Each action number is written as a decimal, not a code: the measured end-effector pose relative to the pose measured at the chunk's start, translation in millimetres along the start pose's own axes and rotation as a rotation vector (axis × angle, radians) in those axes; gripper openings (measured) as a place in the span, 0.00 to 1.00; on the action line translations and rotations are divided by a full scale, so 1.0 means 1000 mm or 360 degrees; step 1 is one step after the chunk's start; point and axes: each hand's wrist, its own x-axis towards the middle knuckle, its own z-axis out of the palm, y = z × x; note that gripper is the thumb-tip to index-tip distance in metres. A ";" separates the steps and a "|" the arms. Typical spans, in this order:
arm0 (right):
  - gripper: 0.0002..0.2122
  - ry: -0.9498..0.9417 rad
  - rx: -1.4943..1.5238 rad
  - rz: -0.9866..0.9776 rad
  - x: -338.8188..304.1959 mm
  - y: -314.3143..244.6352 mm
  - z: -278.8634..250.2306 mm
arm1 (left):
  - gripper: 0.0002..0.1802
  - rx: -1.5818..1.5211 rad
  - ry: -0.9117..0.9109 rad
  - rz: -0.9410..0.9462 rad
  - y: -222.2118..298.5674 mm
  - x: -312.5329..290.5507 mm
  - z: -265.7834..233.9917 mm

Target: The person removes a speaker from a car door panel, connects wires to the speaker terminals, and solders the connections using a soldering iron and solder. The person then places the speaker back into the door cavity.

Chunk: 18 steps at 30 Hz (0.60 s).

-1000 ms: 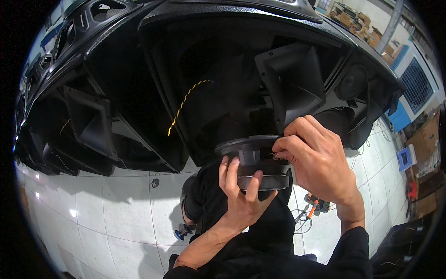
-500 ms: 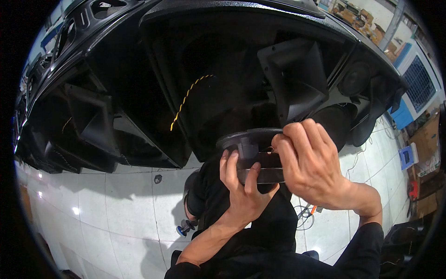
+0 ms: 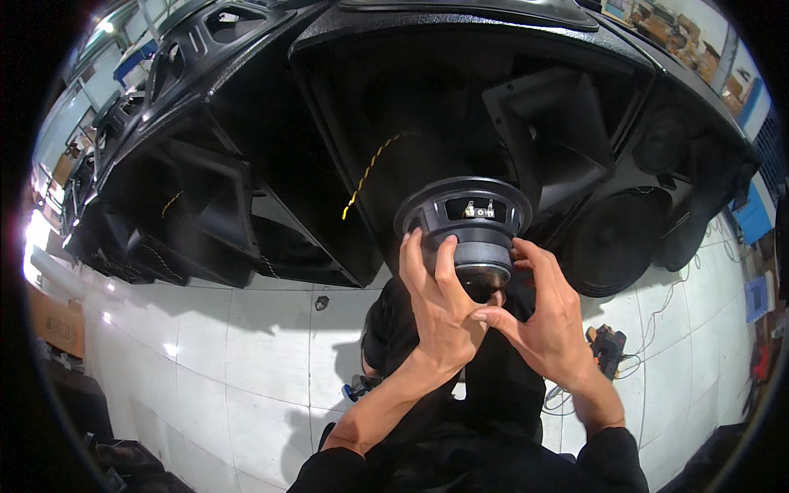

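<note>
Both my hands hold a round black speaker driver (image 3: 481,251) above my lap, its magnet end toward me and its wide rim toward the cabinet. Two metal terminals show in an opening of its frame. My left hand (image 3: 444,320) grips the magnet and frame from the left, fingers curled round it. On the right side, the fingertips of my right hand (image 3: 546,316) press against the magnet, with the thumb reaching under it. Just beyond the driver stands an open black speaker cabinet (image 3: 345,90), and a twisted yellow-and-black wire (image 3: 364,181) hangs out of it.
Inside the cabinet, a black horn (image 3: 555,135) sits at the right. More speaker cabinets (image 3: 238,197) line up to the left, and a large round speaker (image 3: 616,238) is at the right. A power tool (image 3: 606,349) with a cable lies on the tiled floor (image 3: 246,353).
The speaker driver has been turned, so its terminals now face up. My right hand has moved from its top rim down to the magnet's right side. The view has shifted slightly left.
</note>
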 end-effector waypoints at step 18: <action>0.18 0.0270 0.0957 0.0348 -0.004 0.036 0.066 | 0.45 0.0053 -0.0379 -0.0101 -0.006 0.016 -0.039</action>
